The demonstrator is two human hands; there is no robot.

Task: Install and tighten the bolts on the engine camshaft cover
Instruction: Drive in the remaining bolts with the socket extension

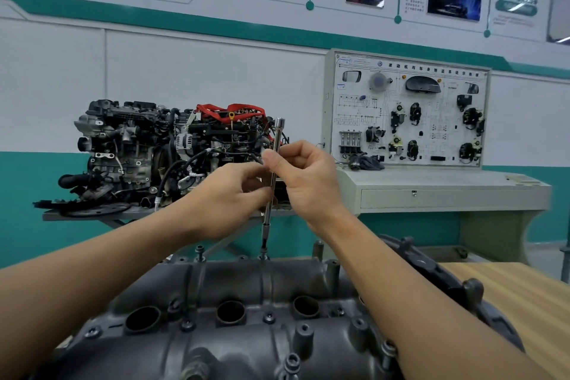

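The dark grey camshaft cover (234, 290) fills the bottom of the view, with three round plug holes along its middle. A long silver extension bar (275, 157) stands nearly upright, its lower tip sitting on a bolt (264, 253) at the cover's far edge. My right hand (303, 176) pinches the bar's upper shaft between thumb and fingers. My left hand (234, 197) grips the same bar a little lower, from the left. A second bolt (200, 251) stands raised at the far edge, left of the bar. Several more bolts sit in the cover's nearer holes.
Behind the cover, a complete engine (160, 151) rests on a grey stand. A white training panel (407, 111) with car parts stands on a console at the right. A wooden tabletop (518, 293) shows at the right, under the engine.
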